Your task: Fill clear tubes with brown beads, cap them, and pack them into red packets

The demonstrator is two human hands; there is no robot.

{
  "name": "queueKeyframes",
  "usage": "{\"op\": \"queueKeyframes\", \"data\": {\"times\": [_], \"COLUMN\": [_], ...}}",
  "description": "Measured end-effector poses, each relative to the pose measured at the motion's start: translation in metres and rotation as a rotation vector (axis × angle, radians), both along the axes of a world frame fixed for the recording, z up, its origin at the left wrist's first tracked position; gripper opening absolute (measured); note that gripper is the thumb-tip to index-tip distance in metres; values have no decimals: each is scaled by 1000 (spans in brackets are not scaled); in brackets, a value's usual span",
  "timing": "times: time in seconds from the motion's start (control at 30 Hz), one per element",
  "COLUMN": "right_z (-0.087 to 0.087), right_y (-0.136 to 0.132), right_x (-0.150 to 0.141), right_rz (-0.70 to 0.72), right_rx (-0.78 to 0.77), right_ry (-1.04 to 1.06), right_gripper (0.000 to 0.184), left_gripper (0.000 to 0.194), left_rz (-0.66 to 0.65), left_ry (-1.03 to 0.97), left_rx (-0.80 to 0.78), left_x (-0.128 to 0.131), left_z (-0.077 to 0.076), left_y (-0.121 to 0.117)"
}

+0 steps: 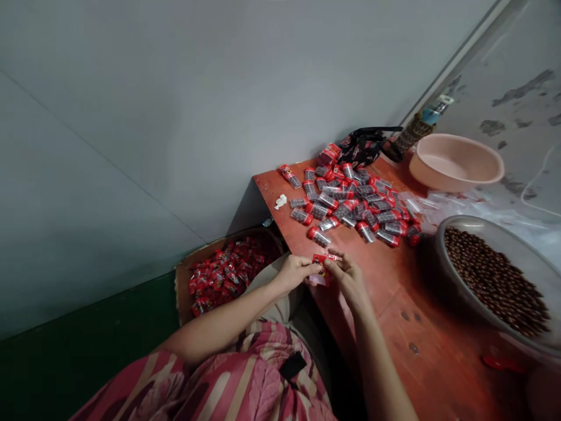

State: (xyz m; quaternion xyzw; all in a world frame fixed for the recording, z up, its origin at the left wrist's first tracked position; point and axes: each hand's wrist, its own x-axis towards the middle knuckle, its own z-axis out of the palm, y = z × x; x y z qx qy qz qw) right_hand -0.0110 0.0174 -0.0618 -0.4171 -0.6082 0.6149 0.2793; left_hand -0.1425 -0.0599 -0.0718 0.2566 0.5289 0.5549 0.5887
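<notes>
Between my two hands, over the table's near edge, is a small red printed packet [321,258] with a pale lower part. My left hand [294,273] pinches it from the left side. From the right, my right hand [346,273] grips it with thumb and fingers. The fingers partly cover the packet, so its contents are hard to make out. Just beyond my hands lies a clear tube with red ends and dark balls inside [319,237]. Many similar tubes [350,199] are heaped behind it on the red table [385,280].
A cardboard box [183,286] of red packets [228,272] stands left of my knee. On the right are a large bowl [447,234] of brown balls [495,280], clear plastic bags [491,210] and a pink basin [456,164]. A black patterned bag [362,146] rests by the wall.
</notes>
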Motion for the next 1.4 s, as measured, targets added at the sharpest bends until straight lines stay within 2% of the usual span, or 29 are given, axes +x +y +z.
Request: {"op": "queueKeyframes", "data": {"times": [0.17,0.2,0.27,0.33,0.4,0.5,0.6,0.67,0.77,0.87,1.1,1.17,1.3,1.4], "right_z": [0,-1,-4,-6,-6,-1,0,-2,-9,-13,-12,-13,-15,-18], "right_y": [31,36,45,47,40,9,-33,-54,-69,-68,-65,-66,-69,-69], "right_x": [-27,-32,-38,-38,-31,-13,2,5,3,0,0,1,0,0], "right_rz": [116,155,190,150,67,-51,-108,-148,-208,-234,-215,-251,-307,-308], "right_rx": [812,907,990,974,862,490,110,8,1,14,-23,2,151,139], "right_ry": [-540,-638,-768,-785,-664,-344,-168,-107,-80,-80,46,45,-35,-17], "right_gripper": [23,23,19,18,21,28,32,33,34,34,31,33,33,30], "left_gripper": [31,31,31,30,28,21,15,13,13,15,27,30,33,32], "left_rz": [157,200,279,340,400,473,510,523,509,470,381,345,264,228], "left_ry": [-165,-199,-270,-356,-462,-615,-717,-747,-765,-767,-583,-554,-483,-437], "left_rx": [-94,-109,-132,-138,-125,-96,-77,-69,-46,0,102,98,46,27], "left_x": [-11,-12,-15,-18,-21,-22,-19,-15,-8,-1,4,5,7,7], "left_z": [-6,-6,-4,-2,-1,1,2,4,8,12,16,17,14,10], "left_y": [-7,-8,-9,-9,-7,-2,6,10,14,14,10,9,9,8]}}
